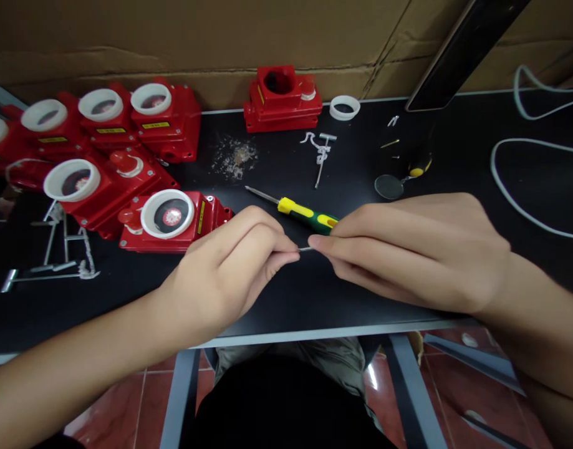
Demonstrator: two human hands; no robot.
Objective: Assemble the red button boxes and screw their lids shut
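Between my two hands, over the front of the black table [277, 299], a short length of a thin, pale grey strip [305, 249] shows. My left hand [225, 274] pinches its left end, thumb against fingers. At the other end my right hand [408, 252] is closed in a pinch too. Most of the strip is hidden by the fingers, so its kind is unclear. Just beyond them lies a yellow and green screwdriver [298, 209], its handle end partly behind my right hand. Left of my left hand is a red housing [199, 218] with a white ring [168, 214].
Several more red housings [183, 125] crowd the left side; another housing [286, 103] stands at the back near a loose white ring [345, 108]. Also there are T-handled rods [321, 159], crumbs [237, 156], a round clear disc [389, 186], small screws and a white cable [515, 199].
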